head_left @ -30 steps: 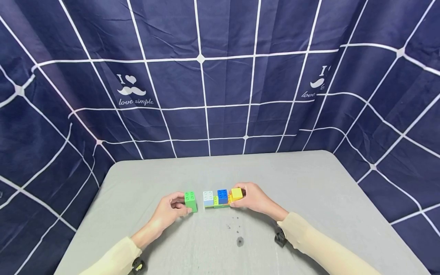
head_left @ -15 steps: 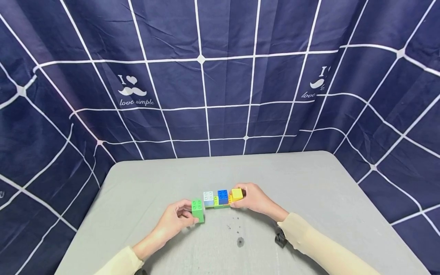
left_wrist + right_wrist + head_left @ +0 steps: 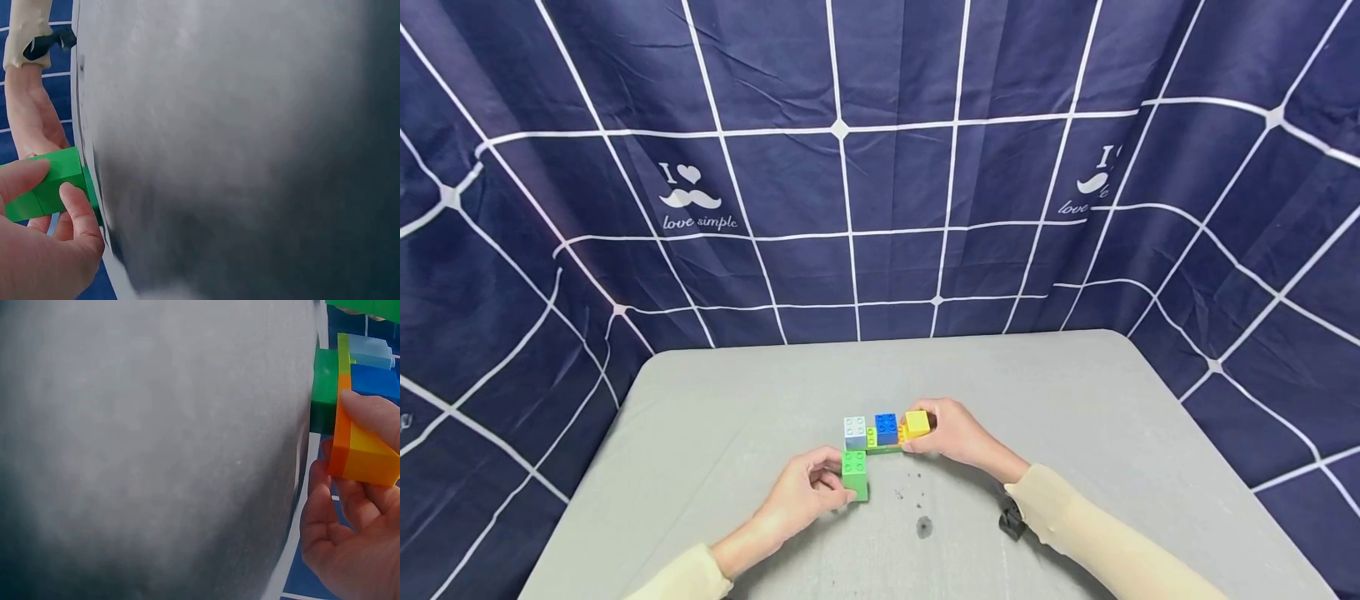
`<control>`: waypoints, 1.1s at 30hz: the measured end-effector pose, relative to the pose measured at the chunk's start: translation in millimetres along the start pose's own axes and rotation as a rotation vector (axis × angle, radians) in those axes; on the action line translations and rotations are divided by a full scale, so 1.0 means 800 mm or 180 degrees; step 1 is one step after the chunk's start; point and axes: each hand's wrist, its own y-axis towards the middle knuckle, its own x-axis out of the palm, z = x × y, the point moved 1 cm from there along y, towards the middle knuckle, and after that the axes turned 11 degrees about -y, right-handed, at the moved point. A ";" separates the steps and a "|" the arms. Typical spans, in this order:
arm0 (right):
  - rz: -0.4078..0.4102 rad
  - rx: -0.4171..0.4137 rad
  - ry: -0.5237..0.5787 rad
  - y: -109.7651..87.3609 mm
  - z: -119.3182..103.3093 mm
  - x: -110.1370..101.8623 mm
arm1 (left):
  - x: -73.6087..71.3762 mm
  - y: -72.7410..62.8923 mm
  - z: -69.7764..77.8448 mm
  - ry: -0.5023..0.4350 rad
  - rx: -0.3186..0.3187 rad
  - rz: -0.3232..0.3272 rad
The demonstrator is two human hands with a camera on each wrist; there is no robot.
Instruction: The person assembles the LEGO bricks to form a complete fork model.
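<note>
My left hand (image 3: 801,496) pinches an upright stack of green building bricks (image 3: 854,477) between thumb and fingers; a seam crosses it in the left wrist view. The stack stands just in front of the light blue brick (image 3: 854,432); whether they touch I cannot tell. That brick is one end of a low assembly, with a blue brick (image 3: 886,428) in the middle and a yellow brick (image 3: 917,422) at the right. In the right wrist view, lime (image 3: 343,353) and orange (image 3: 339,440) layers lie over a green base brick (image 3: 324,390). My right hand (image 3: 953,429) grips the orange and yellow end.
The grey tabletop (image 3: 760,383) spreads around both hands. A dark round stain (image 3: 924,527) with small specks marks it in front of the assembly. A navy curtain (image 3: 887,183) with white lines rises behind and at both sides. A black device (image 3: 1011,523) sits under the right wrist.
My left hand has carried the green stack right and nearer to me, from left of the assembly to in front of its light blue end. The right hand and the assembly have stayed put.
</note>
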 end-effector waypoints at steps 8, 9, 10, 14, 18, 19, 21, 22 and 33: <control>-0.0008 -0.0014 0.0059 0.000 0.002 0.002 | 0.023 -0.003 -0.010 -0.0093 -0.0043 0.0022; -0.0010 -0.0015 0.0069 0.000 0.002 0.002 | 0.025 -0.003 -0.011 -0.0099 -0.0049 0.0025; -0.0009 -0.0019 0.0072 0.000 0.002 0.003 | 0.027 -0.004 -0.011 -0.0109 -0.0056 0.0026; 0.0009 -0.0020 0.0070 0.000 0.001 0.003 | 0.034 -0.004 -0.013 -0.0113 -0.0003 0.0040; 0.0009 -0.0015 0.0078 -0.001 0.001 0.002 | 0.042 -0.001 -0.016 -0.0104 0.0079 0.0066; 0.0008 -0.0017 0.0081 -0.001 0.000 0.002 | 0.044 -0.001 -0.016 -0.0106 0.0090 0.0069; 0.0006 -0.0024 0.0086 -0.001 0.000 0.002 | 0.048 0.001 -0.017 -0.0120 0.0107 0.0071; 0.0006 -0.0026 0.0085 -0.001 0.000 0.001 | 0.050 0.002 -0.017 -0.0118 0.0116 0.0070; 0.0016 -0.0053 0.0101 0.000 0.002 0.002 | 0.065 0.007 -0.019 -0.0111 0.0103 0.0091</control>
